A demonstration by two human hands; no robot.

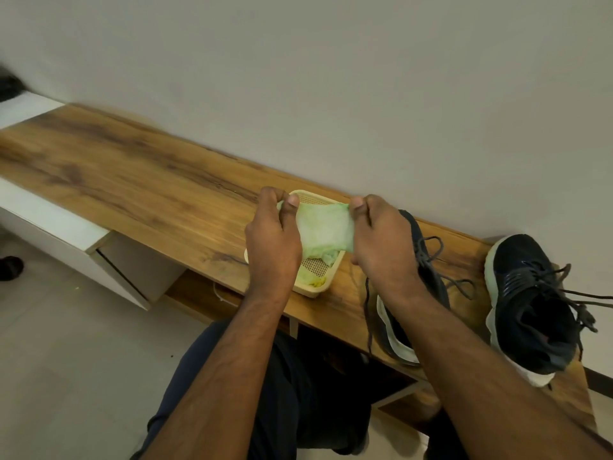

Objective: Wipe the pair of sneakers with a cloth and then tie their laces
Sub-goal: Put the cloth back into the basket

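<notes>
A pale green cloth (pixel 323 227) is stretched between my two hands above a small cream basket (pixel 320 287). My left hand (pixel 273 240) pinches its left corner and my right hand (pixel 381 240) pinches its right corner. Two dark navy sneakers with white soles stand on the wooden bench to the right. The nearer sneaker (pixel 428 280) is partly hidden behind my right forearm. The far right sneaker (pixel 530 307) stands apart from it. Grey laces on both hang loose and untied.
The long wooden bench (pixel 132 180) runs along a plain wall. More green cloth lies in the basket's near corner. A white cabinet block (pixel 53 224) adjoins the bench at left. A dark object (pixel 10 267) lies on the tiled floor at far left. My knees are below the bench edge.
</notes>
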